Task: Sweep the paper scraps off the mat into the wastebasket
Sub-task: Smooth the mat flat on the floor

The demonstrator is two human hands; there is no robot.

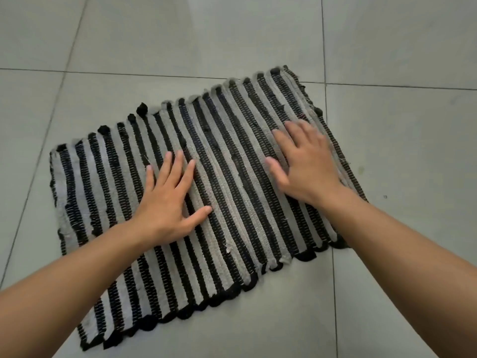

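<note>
Nearest the camera, two bare forearms enter from the bottom corners of the head view and reach forward over a woven mat (232, 177) striped in black and pale grey. The mat lies flat on a floor (180, 34) of large light grey tiles, turned at an angle so that its stripes run diagonally and its looped black fringe edges face near and far.

The left hand (167, 205) lies palm down on the left-centre of the mat, fingers (178, 164) straight and slightly fanned, thumb stretched out to the side; it grips nothing and appears pressed flat against the weave. Further out and to the right, the right hand (307, 164) sits over the mat near its right edge, also palm down with the fingers spread and holding nothing (its outline is blurred, so whether it actually touches the fabric cannot be told). The two hands are well apart, with several stripes between them.

A few pale specks and loose threads (228, 250) show on the weave near the front edge, too small to identify. Beyond the mat's far fringe there is only tiled floor with dark grout lines.
</note>
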